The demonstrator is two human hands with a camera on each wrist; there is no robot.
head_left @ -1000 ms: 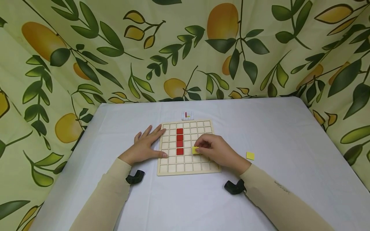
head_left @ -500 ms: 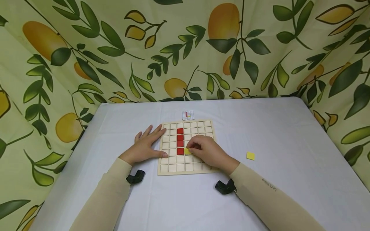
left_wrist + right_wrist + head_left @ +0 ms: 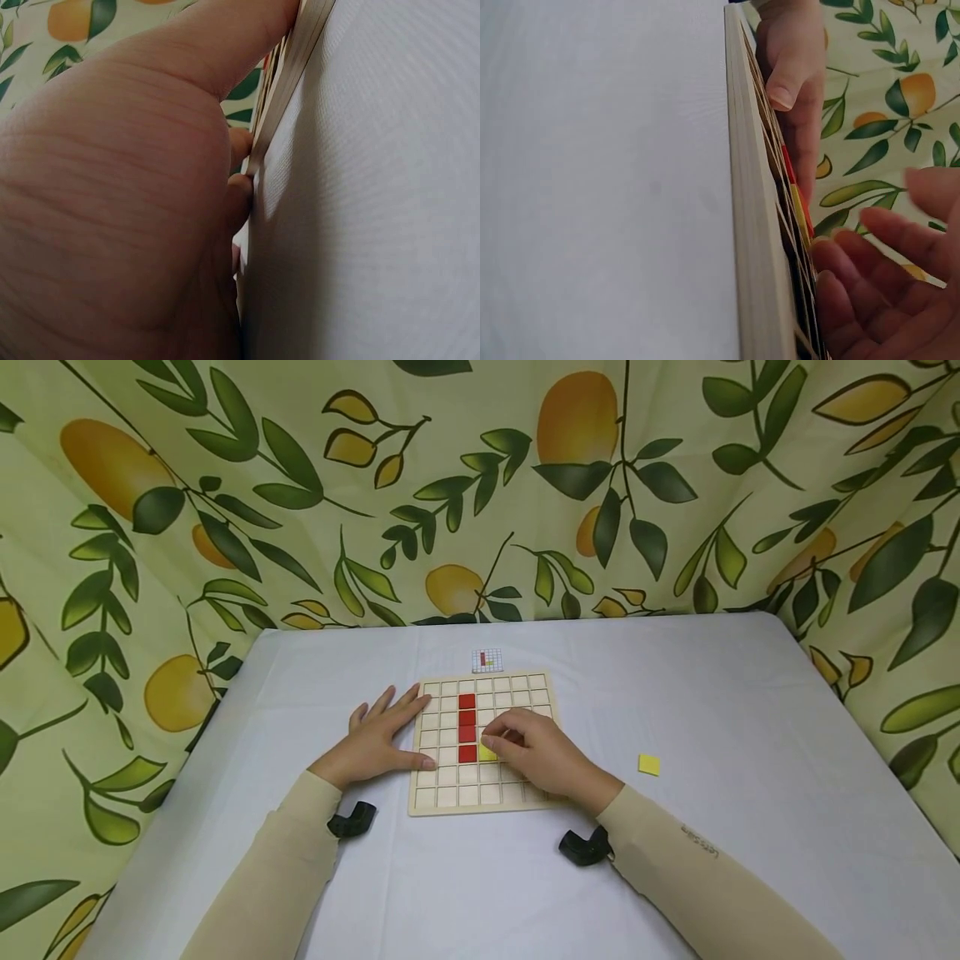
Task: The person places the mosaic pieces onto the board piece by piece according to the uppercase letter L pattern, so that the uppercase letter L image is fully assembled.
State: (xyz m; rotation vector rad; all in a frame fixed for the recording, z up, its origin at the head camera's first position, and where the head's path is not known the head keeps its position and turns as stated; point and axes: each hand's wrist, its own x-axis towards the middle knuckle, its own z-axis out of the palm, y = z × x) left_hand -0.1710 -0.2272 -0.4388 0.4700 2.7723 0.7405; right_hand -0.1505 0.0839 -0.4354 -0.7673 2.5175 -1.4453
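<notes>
A wooden grid board (image 3: 447,797) lies on the white-covered table. Several red square tiles (image 3: 467,717) fill cells of one column. Just right of the lowest red tile, a yellow tile (image 3: 487,754) sits in a cell, partly covered by fingertips. My right hand (image 3: 542,745) is over the board, with thumb and index fingertips right at that tile; in the right wrist view its fingers (image 3: 885,232) are loosely bent and apart. My left hand (image 3: 382,735) rests spread along the board's left edge, thumb and fingertips on the rim.
Another yellow tile (image 3: 648,765) lies on the table to the right of the board. A small printed grid card (image 3: 487,660) with red and yellow marks lies behind the board. A fruit-patterned cloth (image 3: 480,485) hangs around the table.
My right hand has moved left with the yellow tile, which now lies in the cell beside the lowest red tile; the fingers have loosened from it. The left hand has stayed put.
</notes>
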